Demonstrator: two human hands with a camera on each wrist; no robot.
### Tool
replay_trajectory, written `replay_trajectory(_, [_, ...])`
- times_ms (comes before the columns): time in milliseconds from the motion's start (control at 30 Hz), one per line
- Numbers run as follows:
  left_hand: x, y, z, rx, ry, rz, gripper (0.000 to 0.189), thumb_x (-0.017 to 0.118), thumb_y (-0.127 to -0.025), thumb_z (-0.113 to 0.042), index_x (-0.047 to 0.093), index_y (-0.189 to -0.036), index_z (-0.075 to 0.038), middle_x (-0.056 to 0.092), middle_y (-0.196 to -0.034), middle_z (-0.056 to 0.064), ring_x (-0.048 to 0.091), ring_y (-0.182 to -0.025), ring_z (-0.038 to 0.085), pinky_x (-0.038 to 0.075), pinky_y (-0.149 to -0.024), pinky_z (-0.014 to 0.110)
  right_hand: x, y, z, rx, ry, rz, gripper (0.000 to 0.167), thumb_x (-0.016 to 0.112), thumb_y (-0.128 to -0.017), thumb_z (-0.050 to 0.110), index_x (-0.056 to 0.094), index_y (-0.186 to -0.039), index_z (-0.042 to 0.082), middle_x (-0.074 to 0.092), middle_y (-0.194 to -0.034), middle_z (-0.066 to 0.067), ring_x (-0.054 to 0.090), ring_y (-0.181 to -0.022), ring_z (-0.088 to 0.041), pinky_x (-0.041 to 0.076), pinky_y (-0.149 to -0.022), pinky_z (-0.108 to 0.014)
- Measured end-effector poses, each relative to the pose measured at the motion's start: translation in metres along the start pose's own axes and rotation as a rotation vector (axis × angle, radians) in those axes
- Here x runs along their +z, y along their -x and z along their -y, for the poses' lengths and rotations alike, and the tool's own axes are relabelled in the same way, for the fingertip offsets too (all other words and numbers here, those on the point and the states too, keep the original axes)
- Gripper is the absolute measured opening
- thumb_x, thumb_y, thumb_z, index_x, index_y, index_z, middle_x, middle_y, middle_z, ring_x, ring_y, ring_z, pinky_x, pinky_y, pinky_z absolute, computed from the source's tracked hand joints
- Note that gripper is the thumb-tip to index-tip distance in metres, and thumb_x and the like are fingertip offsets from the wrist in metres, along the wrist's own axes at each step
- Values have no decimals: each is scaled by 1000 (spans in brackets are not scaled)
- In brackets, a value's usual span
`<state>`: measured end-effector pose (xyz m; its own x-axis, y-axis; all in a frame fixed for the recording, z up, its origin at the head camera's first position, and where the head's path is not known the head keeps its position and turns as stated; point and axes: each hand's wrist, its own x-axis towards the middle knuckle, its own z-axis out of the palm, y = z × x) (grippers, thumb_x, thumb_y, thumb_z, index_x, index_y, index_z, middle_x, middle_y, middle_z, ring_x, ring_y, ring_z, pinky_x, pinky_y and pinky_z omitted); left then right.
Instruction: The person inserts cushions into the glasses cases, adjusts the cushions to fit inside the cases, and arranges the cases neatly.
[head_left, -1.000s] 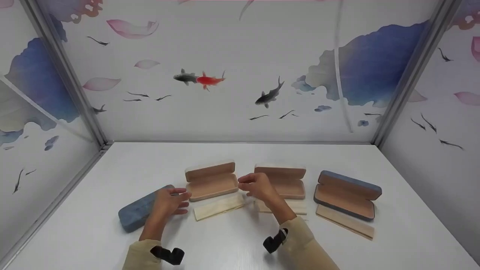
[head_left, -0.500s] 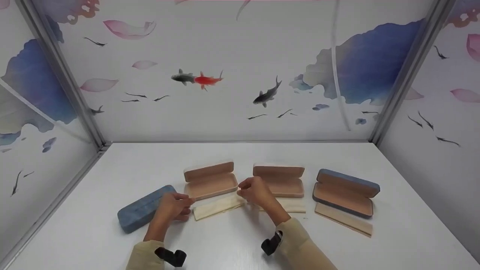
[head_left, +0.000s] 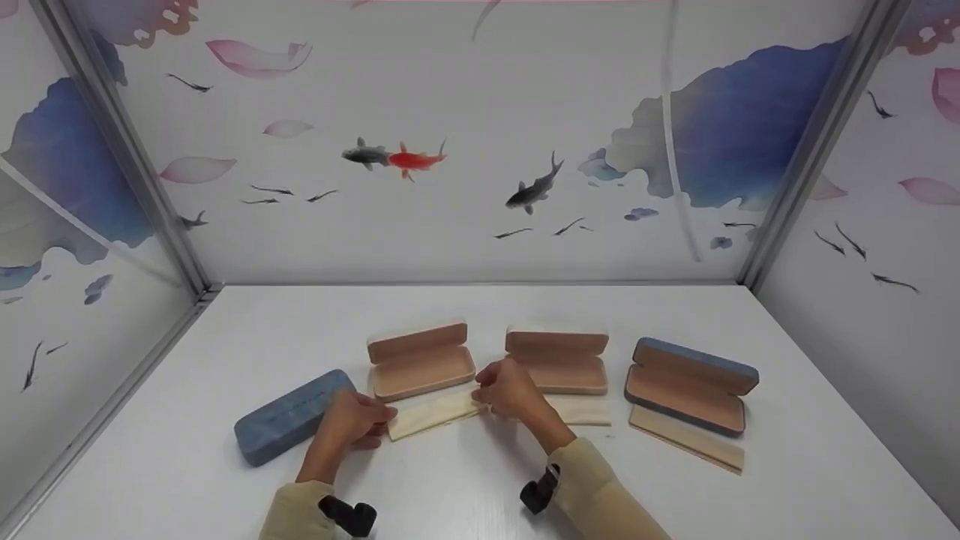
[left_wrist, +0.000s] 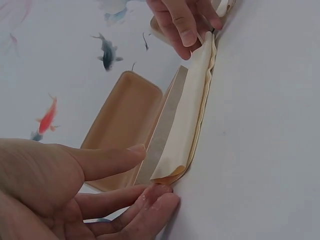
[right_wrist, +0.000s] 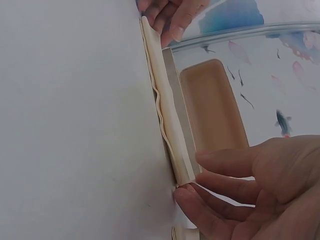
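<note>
A folded cream cloth (head_left: 437, 412) lies in front of an open cream case (head_left: 424, 373) with a tan lining. At its left end is my left hand (head_left: 352, 424); in the left wrist view the fingertips (left_wrist: 162, 192) are right at the cloth's short edge, the thumb raised apart from them. My right hand (head_left: 514, 390) is at the other end; the right wrist view shows its fingertips (right_wrist: 187, 192) at that edge, thumb and forefinger spread. Just left of my left hand sits a closed blue case (head_left: 289, 420), partly covered by it.
A second open case (head_left: 566, 375) stands behind my right hand, with a folded cloth (head_left: 585, 411) before it. Farther right are an open blue case (head_left: 686, 390) and a beige cloth (head_left: 686, 439). Printed panels (head_left: 480, 90) wall the white table (head_left: 480, 499).
My left hand has come down and right, from beside the open case to the cloth's left end. My right hand has lowered slightly toward the right end. The cases and cloths stay put.
</note>
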<state>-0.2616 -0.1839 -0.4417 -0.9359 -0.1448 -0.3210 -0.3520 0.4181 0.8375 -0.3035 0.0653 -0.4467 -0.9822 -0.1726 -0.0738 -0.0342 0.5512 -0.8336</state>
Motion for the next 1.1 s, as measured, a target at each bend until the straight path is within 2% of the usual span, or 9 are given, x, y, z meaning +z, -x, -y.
replay_trajectory(167, [3, 2, 3, 79, -20, -24, 14, 74, -86, -5, 70, -94, 6, 64, -73, 6, 59, -64, 14, 56, -58, 27, 0, 2, 0, -11, 18, 25, 25, 75, -86, 2, 70, -108, -7, 66, -89, -10, 60, -65, -13, 50, -55, -23])
replay_trajectory(267, [4, 3, 5, 95, -20, -39, 8, 73, -85, -2, 71, -88, 6, 63, -69, 5, 57, -60, 13, 53, -55, 25, 1, 2, 0, -8, 25, 37, 23, 75, -86, 2, 70, -107, -6, 66, -85, -8, 59, -63, -11, 49, -54, -23])
replay_trajectory(400, [3, 4, 6, 94, -29, -32, 7, 72, -86, -2, 71, -87, 4, 63, -69, 5, 58, -60, 13, 52, -55, 25, 2, 2, -2, -40, 54, 37, 14, 74, -86, 1, 74, -98, -5, 67, -81, -7, 56, -61, -10, 46, -54, -22])
replay_trajectory(567, [-2, 3, 4, 90, -35, -3, 13, 72, -88, -8, 71, -94, 4, 66, -75, 8, 61, -65, 15, 55, -59, 28, 1, 2, -4, -86, 78, 48, 7, 72, -86, 1, 77, -89, -2, 72, -76, -8, 55, -58, -10, 45, -54, -22])
replay_trajectory(867, [-13, 0, 0, 36, -1, 26, 24, 68, -92, -11, 68, -110, 6, 72, -88, 12, 66, -75, 17, 60, -69, 31, -4, 2, -3, -94, 4, 95, 8, 73, -89, 8, 75, -91, 1, 67, -75, -3, 52, -58, -11, 42, -52, -23])
replay_trajectory(967, [-14, -1, 1, 46, 23, 28, 26, 69, -92, -10, 66, -112, 7, 73, -90, 14, 68, -76, 17, 60, -69, 32, -4, 0, -3, -74, -65, 99, 6, 73, -89, 6, 72, -90, 0, 63, -76, -1, 52, -60, -11, 42, -53, -24])
replay_trajectory(1100, [-13, -4, 1, 84, 78, 14, 30, 70, -91, -8, 64, -116, 8, 73, -93, 16, 69, -76, 16, 61, -69, 32, -3, -4, -3, -19, -176, 80, 8, 72, -88, 3, 69, -94, -1, 65, -79, -3, 60, -65, -12, 50, -57, -26])
